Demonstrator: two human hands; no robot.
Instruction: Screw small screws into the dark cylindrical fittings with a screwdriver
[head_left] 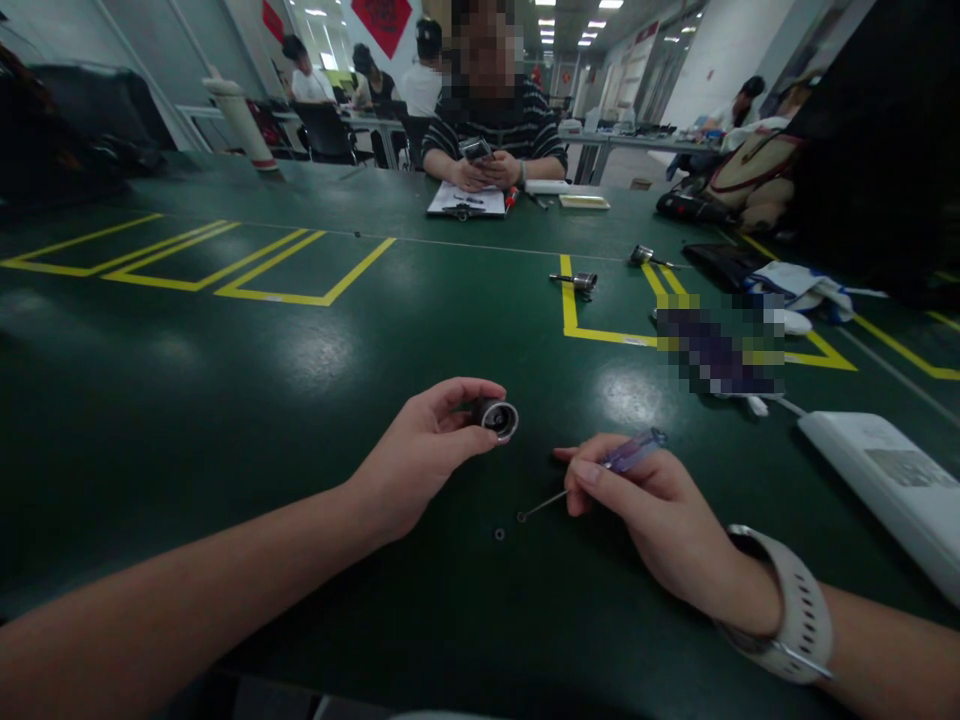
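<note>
The left hand [416,450] is clamped around a hollow metal cylinder [498,420] over the surface [247,430], its round mouth towards the camera. Apart from it, the right hand [664,510] grips a slim purple-handled tool [631,453], its thin shaft slanting down to a small ring [521,517]. Another ring [499,534] lies near that tip.

Dim overall; bright ceiling lights [611,4]; tabletop [450,310] glare.
</note>
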